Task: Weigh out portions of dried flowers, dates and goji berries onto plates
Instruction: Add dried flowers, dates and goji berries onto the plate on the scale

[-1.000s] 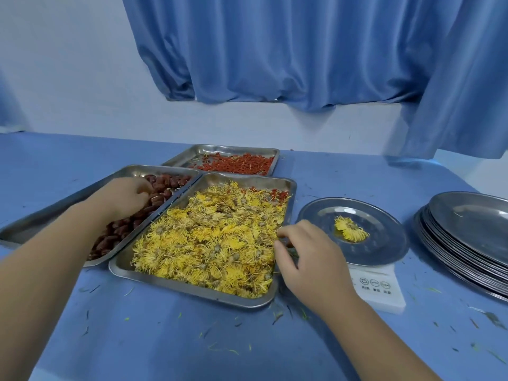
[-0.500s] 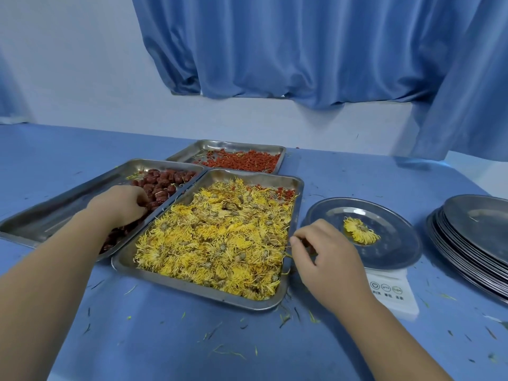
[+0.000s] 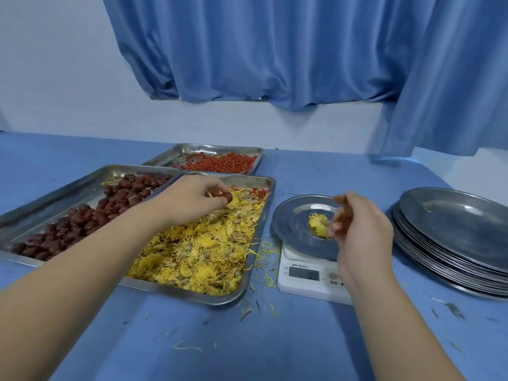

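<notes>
**Weighing station, seen from the worker's side.** Left of the left hand (image 3: 189, 200), a steel tray (image 3: 60, 198) carries the dates (image 3: 115, 204). This hand hovers over the far corner of the flower tray (image 3: 192, 295), its fingertips pinched on what look like one or two dates. Beyond it lies a third tray (image 3: 203, 146) with the goji berries (image 3: 222, 163). The dried flowers (image 3: 198, 251) fill the tray beneath and between the hands, and loose petals lie scattered on the desk (image 3: 275, 339).

Under the right hand (image 3: 362, 232), a plate (image 3: 291, 224) sits on a white scale (image 3: 305, 274) and holds a single flower head (image 3: 316, 228). The hand's fingers are bunched downward and blurred, so it cannot be told whether they hold anything. Right of this hand stand the stacked plates (image 3: 453, 229).

**Handling.** The flowers look very light and brittle and seem to shed easily, so a loose fingertip pinch at the head is best. The dates appear firm and smooth and suit a pinch across the middle. The berries are small and better gathered several at a time.
</notes>
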Action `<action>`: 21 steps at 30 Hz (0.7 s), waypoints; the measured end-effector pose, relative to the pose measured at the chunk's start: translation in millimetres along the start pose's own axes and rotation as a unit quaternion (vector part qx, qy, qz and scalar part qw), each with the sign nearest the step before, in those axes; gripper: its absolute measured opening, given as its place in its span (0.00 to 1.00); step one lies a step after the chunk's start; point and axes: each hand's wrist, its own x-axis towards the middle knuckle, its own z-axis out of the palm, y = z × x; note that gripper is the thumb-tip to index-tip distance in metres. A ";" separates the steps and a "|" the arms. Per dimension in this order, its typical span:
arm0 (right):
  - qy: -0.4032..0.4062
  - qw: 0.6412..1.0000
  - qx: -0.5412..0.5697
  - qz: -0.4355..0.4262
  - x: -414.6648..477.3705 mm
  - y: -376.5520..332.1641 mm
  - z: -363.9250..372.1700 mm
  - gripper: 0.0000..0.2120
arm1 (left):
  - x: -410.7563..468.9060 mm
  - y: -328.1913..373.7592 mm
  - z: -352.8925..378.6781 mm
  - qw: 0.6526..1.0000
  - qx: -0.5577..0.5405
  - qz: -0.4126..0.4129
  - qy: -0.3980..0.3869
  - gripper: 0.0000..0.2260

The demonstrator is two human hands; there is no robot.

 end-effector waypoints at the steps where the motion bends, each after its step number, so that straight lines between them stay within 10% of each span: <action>1: 0.010 0.998 0.053 0.020 3.8 -4.4 -4.7 0.10 | 4.5 14.2 8.6 1.000 0.002 0.016 -0.008 0.08; 21: -0.021 0.973 0.210 0.090 12.5 -12.1 -16.8 0.15 | 47.7 106.2 67.2 0.995 0.022 -0.001 -0.099 0.16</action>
